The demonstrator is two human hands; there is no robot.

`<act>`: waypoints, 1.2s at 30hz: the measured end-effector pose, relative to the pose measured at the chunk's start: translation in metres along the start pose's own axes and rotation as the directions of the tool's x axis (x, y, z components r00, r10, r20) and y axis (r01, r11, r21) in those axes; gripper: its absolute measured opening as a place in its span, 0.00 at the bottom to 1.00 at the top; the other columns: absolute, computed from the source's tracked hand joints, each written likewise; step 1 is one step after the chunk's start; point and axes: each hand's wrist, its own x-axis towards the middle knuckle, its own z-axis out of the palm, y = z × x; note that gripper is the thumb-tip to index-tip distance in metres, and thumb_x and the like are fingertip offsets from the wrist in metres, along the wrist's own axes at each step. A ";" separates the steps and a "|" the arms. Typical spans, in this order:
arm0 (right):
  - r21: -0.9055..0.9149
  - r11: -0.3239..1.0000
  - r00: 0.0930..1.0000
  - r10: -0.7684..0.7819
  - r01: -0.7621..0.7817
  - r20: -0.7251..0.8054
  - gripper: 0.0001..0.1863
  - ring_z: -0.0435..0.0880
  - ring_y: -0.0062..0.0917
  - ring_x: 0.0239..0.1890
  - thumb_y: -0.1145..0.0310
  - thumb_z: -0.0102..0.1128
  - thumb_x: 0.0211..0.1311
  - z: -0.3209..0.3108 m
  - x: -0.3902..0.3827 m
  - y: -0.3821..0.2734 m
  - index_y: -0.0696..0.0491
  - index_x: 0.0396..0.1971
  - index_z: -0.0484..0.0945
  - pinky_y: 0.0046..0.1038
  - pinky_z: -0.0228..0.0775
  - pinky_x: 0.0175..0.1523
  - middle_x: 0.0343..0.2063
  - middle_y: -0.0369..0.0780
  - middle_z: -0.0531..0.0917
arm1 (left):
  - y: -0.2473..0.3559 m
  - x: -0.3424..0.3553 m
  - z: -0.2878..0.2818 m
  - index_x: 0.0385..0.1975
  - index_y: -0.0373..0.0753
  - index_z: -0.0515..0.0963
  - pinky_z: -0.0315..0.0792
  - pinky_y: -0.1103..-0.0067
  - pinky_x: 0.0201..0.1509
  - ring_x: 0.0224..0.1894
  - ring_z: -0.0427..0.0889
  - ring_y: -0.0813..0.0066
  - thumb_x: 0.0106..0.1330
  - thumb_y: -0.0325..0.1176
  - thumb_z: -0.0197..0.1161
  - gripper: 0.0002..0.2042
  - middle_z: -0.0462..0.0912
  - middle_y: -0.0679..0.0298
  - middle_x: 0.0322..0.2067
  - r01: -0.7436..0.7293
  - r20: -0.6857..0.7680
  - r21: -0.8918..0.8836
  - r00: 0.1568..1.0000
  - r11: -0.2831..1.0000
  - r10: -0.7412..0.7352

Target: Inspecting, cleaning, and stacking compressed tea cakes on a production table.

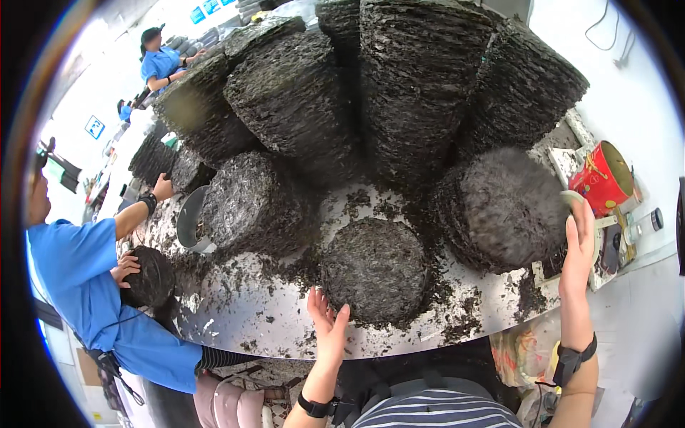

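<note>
Round, dark, dried seaweed sheets are piled in stacks on the metal table. My left hand (329,324) has its fingers apart at the front left edge of a low seaweed stack (374,271). Nothing is gripped in it. To the right stands a thicker stack (457,221), its round top sheet (515,207) blurred. Beside that sheet's right edge is my right hand (581,239), fingers stretched upward and thumb apart. A pale curved edge shows by its fingertips; I cannot make out what it belongs to.
Tall seaweed stacks (424,85) lean along the back. A red tin (603,178) stands at the right. Left, a co-worker in blue (78,264) handles a dark round bundle (150,277) near a metal ring (191,220). Seaweed crumbs litter the table (250,324).
</note>
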 end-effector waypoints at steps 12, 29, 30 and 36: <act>0.028 0.888 0.423 -0.246 0.459 0.872 0.39 0.52 0.40 0.68 0.48 0.53 0.60 0.095 -0.137 0.032 0.59 0.62 0.55 0.38 0.46 0.69 0.64 0.49 0.56 | 0.021 0.006 -0.001 0.64 0.38 0.45 0.61 0.67 0.60 0.58 0.65 0.60 0.58 0.35 0.65 0.39 0.59 0.52 0.58 0.198 0.187 -0.367 0.973 0.909 -0.137; 0.094 0.963 0.505 -0.213 0.251 0.836 0.29 0.75 0.37 0.53 0.70 0.61 0.47 0.105 -0.099 -0.028 0.56 0.53 0.68 0.32 0.69 0.56 0.52 0.49 0.74 | 0.025 -0.019 0.020 0.54 0.34 0.65 0.68 0.73 0.56 0.52 0.73 0.69 0.51 0.25 0.68 0.29 0.74 0.61 0.49 0.224 0.371 -0.475 0.928 0.851 -0.038; 0.074 0.869 0.498 -0.348 0.489 0.794 0.30 0.78 0.38 0.50 0.73 0.59 0.45 0.107 -0.104 -0.033 0.57 0.54 0.68 0.32 0.72 0.52 0.50 0.49 0.76 | 0.023 -0.019 0.019 0.54 0.34 0.65 0.68 0.73 0.56 0.52 0.73 0.69 0.51 0.25 0.68 0.29 0.74 0.61 0.49 0.223 0.372 -0.475 0.928 0.851 -0.035; -0.099 0.973 0.847 -0.126 0.206 0.517 0.21 0.81 0.34 0.40 0.77 0.53 0.53 0.066 -0.071 -0.043 0.62 0.50 0.70 0.27 0.74 0.42 0.43 0.48 0.80 | -0.004 -0.016 -0.012 0.57 0.41 0.65 0.60 0.62 0.63 0.60 0.66 0.61 0.46 0.31 0.72 0.35 0.69 0.62 0.56 0.240 0.326 -0.564 0.944 0.790 -0.054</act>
